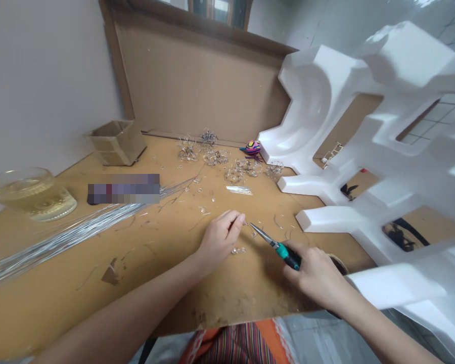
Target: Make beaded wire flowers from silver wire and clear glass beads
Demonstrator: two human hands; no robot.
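My right hand point(314, 273) is wrapped round a pair of needle-nose pliers point(284, 252) with green and black handles. Their metal tip points up and left, close to the fingertips of my left hand point(222, 237). Thumb and forefinger of that hand are pinched together on what looks like a thin piece of wire point(246, 222); most of it is hidden. Whether the pliers' tip touches it, I cannot tell. Below the left fingers lie several clear beads point(238, 251). A small stack of short cut wires point(239, 190) rests farther back.
Long silver wires point(79, 230) run across the left of the table point(167, 298), near a glass of yellowish liquid point(34, 194) and a small cardboard box point(117, 144). Several wire-and-bead pieces point(216, 157) and a colourful bird figure point(253, 147) stand behind. White foam packing point(326, 220) borders the right.
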